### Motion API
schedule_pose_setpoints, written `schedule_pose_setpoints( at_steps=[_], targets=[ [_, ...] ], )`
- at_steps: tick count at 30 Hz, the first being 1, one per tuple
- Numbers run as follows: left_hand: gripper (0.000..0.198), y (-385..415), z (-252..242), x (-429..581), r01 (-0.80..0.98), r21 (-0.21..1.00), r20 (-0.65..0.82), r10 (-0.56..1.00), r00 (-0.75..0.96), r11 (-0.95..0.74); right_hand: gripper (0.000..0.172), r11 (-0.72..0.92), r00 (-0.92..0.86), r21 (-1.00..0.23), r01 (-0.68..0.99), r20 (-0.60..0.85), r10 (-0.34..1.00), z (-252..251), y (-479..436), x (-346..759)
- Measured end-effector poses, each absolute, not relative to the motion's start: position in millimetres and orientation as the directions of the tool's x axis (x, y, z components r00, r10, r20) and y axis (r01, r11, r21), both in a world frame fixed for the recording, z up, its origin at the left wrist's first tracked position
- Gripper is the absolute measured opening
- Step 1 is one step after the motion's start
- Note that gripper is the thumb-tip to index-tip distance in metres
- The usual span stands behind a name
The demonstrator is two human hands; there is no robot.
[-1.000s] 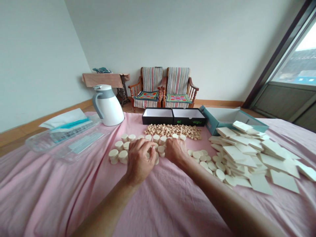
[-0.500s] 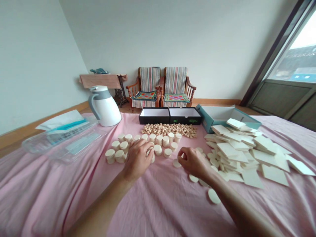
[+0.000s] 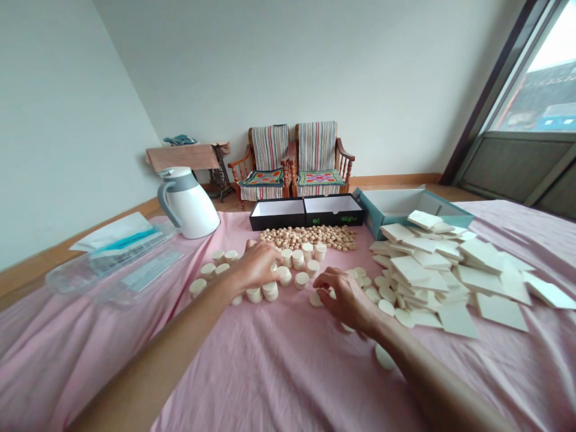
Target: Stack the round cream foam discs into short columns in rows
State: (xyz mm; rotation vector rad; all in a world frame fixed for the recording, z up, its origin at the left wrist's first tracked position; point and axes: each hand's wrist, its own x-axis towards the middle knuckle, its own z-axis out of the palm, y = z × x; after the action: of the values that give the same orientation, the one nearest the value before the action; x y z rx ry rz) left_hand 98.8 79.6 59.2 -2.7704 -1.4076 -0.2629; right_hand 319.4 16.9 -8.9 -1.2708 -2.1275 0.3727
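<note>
Our left hand (image 3: 256, 265) arches over disc stacks (image 3: 270, 291), which a low sweep could topple; our right hand (image 3: 345, 296) curls beside a loose disc (image 3: 315, 299). Whether either grips anything, we can't tell.

Short stacks of flat, round, cream-coloured discs (image 3: 270, 291), with loose matching discs (image 3: 386, 307) to the right, on pink cloth (image 3: 270, 366).
The stacks stand upright, close together in uneven rows, some partly hidden. The loose discs lie scattered, several overlapping; one, partly covered, rests apart, nearest the viewer.
</note>
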Motion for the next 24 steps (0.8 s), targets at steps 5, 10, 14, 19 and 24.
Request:
schedule_pose_setpoints(
  at_steps=[5, 10, 14, 19, 24],
  targets=[
    [0.009, 85.1, 48.6, 102.9, 0.783, 0.028, 0.143, 0.778, 0.612, -0.621, 0.018, 0.484, -0.323, -0.524, 0.701, 0.372, 0.870, -7.6, 19.6, 322.1],
    [0.008, 89.3, 44.1, 103.8, 0.787, 0.040, 0.136, 0.783, 0.607, -0.616, 0.018, 0.473, -0.309, -0.522, 0.710, 0.372, 0.875, -1.6, 17.6, 322.5],
    [0.009, 90.7, 44.0, 103.5, 0.790, 0.043, 0.128, 0.788, 0.602, -0.611, 0.018, 0.459, -0.300, -0.536, 0.709, 0.360, 0.883, -1.3, 16.9, 322.1],
    [0.014, 79.4, 51.8, 98.9, 0.813, 0.114, 0.260, 0.807, 0.530, -0.571, 0.022, 0.484, -0.323, -0.523, 0.702, 0.372, 0.870, -5.8, 16.2, 317.7],
    [0.010, 48.6, 57.2, 96.3, 0.785, 0.141, 0.341, 0.774, 0.533, -0.603, 0.023, 0.499, -0.356, -0.475, 0.725, 0.362, 0.861, -6.6, 14.3, 310.3]
  ],
)
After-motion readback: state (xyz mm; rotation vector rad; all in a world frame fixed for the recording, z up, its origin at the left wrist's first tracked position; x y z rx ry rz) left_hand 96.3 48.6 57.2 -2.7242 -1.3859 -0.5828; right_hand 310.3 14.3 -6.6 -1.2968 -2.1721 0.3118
